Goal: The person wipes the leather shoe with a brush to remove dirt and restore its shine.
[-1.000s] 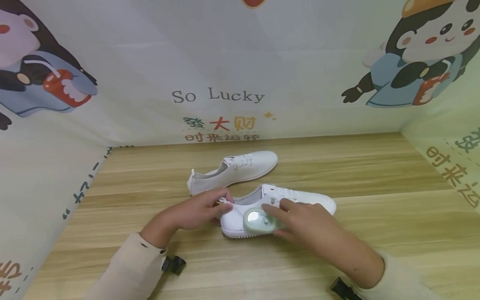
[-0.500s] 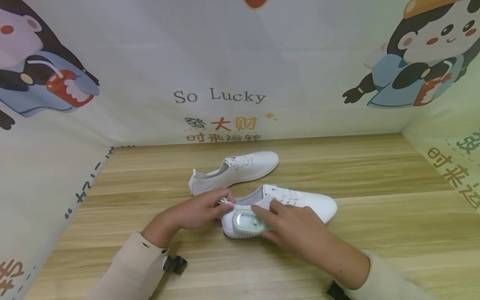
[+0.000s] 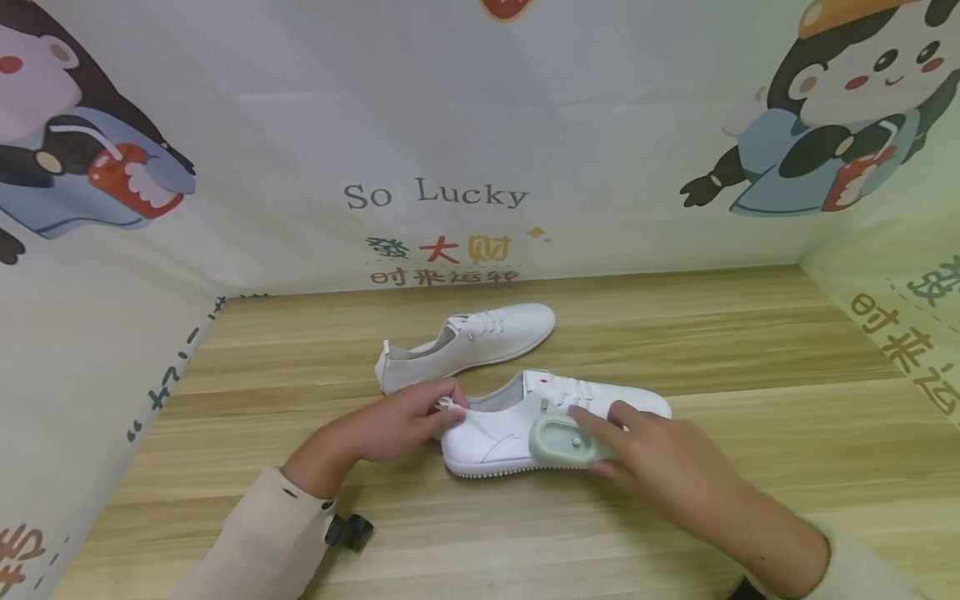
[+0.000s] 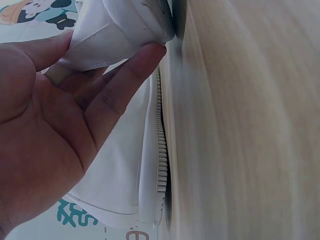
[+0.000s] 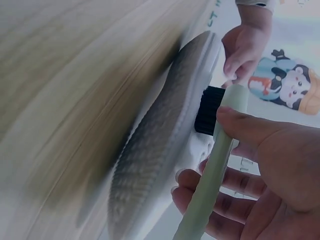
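A white lace-up shoe (image 3: 487, 442) stands on the wooden surface, toe to the right. My left hand (image 3: 408, 417) pinches its heel at the collar, thumb outside and fingers toward the inside. In the left wrist view the fingers (image 4: 112, 95) reach around the heel. My right hand (image 3: 660, 450) grips a pale green brush (image 3: 566, 440). Dark bristles (image 5: 209, 110) show in the right wrist view, against the shoe's near side wall just above the sole (image 5: 155, 155). Behind, the second white shoe (image 3: 502, 333) lies apart, untouched, also toe to the right.
A wood-grain surface (image 3: 750, 350) lies under everything. Pale printed sheets (image 3: 600, 125) with cartoon figures and lettering rise at the back and both sides. A black wrist camera (image 3: 348, 531) sits by the left sleeve.
The brush first slid left toward the heel, then back right to the middle of the shoe's side. My left hand and both shoes stay in place.
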